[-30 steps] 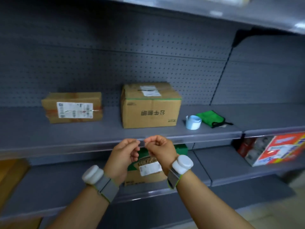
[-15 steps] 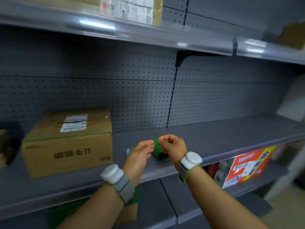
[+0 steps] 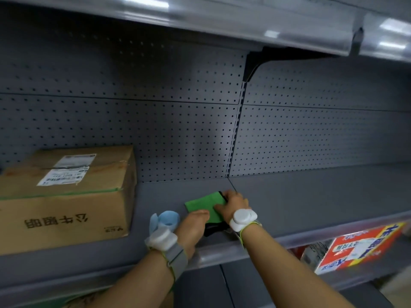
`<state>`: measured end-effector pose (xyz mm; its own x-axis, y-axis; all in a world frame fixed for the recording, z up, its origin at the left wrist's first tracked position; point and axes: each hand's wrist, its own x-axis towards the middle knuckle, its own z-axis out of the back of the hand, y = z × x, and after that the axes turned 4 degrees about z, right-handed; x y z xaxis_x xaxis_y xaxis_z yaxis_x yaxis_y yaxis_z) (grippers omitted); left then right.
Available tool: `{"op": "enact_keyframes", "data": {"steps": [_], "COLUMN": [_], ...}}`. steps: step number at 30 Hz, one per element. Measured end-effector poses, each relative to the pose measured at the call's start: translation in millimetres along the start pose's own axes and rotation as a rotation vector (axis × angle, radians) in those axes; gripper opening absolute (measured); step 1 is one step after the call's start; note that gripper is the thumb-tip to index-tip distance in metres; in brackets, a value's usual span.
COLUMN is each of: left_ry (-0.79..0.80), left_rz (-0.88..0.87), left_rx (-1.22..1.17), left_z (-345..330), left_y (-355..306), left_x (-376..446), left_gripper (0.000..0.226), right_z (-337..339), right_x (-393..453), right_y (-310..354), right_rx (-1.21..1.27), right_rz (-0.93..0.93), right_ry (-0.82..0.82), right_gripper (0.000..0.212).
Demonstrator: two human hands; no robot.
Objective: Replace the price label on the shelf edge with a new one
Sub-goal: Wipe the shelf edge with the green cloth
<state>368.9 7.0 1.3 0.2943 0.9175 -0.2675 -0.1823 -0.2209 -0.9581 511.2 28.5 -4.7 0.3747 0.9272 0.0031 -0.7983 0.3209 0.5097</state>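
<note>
A green pouch point(image 3: 201, 205) with black trim lies flat on the grey middle shelf. My right hand point(image 3: 233, 205) grips the pouch's right end, fingers curled over it. My left hand point(image 3: 193, 225) presses on its near edge, fingers bent down onto the fabric. A pale blue roll of label tape point(image 3: 166, 219) stands just left of my left hand. The shelf's clear front edge strip point(image 3: 222, 252) runs below both wrists; I see no price label in it here. Whether a small label is in my fingers is hidden.
A large cardboard box point(image 3: 66, 203) with upside-down print sits on the same shelf to the left. The upper shelf's edge point(image 3: 244, 30) overhangs above. A red and yellow carton point(image 3: 358, 247) lies on the lower shelf to the right. Perforated back panels close the rear.
Both hands were pinched together in front of the shelf edge; they have reached forward onto the shelf and landed on the green pouch. My view has swung right and upward.
</note>
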Motion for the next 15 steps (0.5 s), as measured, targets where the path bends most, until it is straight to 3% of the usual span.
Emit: {"op": "enact_keyframes", "data": {"steps": [6, 10, 12, 15], "left_ry": [-0.052, -0.163, -0.230, -0.303], "left_rz": [0.071, 0.051, 0.093, 0.135], "left_rx": [-0.070, 0.017, -0.010, -0.045], "left_z": [-6, -10, -12, -10], "left_y": [3, 22, 22, 2], "left_x": [22, 64, 74, 63], "left_gripper": [0.042, 0.075, 0.069, 0.038], "right_z": [-1, 2, 2, 7], "right_x": [18, 24, 22, 11], "right_y": [1, 0, 0, 1], "right_rx": [-0.073, -0.020, 0.050, 0.305], "right_rz": [-0.101, -0.061, -0.014, 0.026], "right_ry": [0.131, 0.235, 0.251, 0.203], "right_gripper": [0.075, 0.071, 0.065, 0.054]}}
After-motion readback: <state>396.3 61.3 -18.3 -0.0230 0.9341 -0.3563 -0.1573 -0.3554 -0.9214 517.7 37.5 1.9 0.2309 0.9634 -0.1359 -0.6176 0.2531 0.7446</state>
